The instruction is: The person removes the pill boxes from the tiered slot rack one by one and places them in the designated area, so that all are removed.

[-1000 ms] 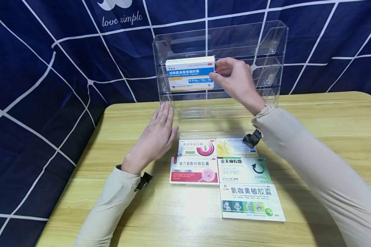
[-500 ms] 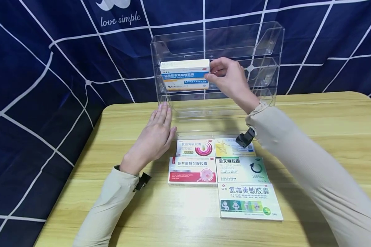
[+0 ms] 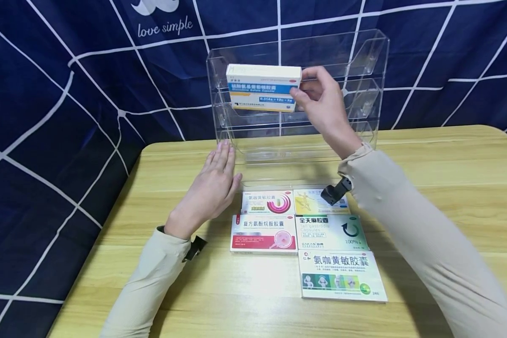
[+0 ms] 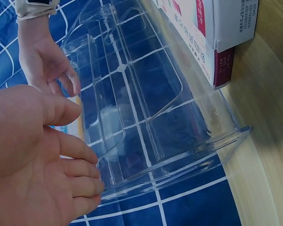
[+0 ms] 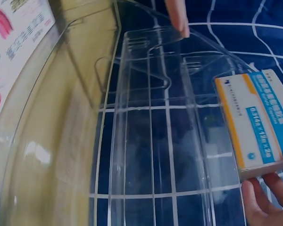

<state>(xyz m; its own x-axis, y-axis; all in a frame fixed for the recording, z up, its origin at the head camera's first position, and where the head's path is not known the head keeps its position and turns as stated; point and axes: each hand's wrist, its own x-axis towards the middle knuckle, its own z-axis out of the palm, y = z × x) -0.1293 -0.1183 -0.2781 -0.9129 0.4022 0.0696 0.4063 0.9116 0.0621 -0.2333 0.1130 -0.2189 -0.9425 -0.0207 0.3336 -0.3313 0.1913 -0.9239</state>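
Note:
A white medicine box (image 3: 262, 89) with a blue band and an orange stripe hangs in front of the clear plastic rack (image 3: 279, 145). My right hand (image 3: 327, 110) pinches it at its right end, thumb on the front face. In the right wrist view the medicine box (image 5: 254, 122) overlaps the rack's tiers, its short end in the fingers. My left hand (image 3: 209, 188) lies at the rack's lower left corner, fingers straight and together. The left wrist view has the left hand (image 4: 47, 160) beside the rack (image 4: 132, 108), with nothing in its grasp.
Several medicine boxes lie on the wooden table (image 3: 177, 291) before the rack: a pink-ringed box (image 3: 267, 203), a red and white box (image 3: 263, 233), a yellow box (image 3: 308, 202), a green box (image 3: 331, 232) and a large white box (image 3: 342, 274). A dark blue curtain (image 3: 101, 61) stands behind.
The right hand first dips with the white and blue box toward the rack, then lifts it up and slightly right. The left hand stays at the rack's corner.

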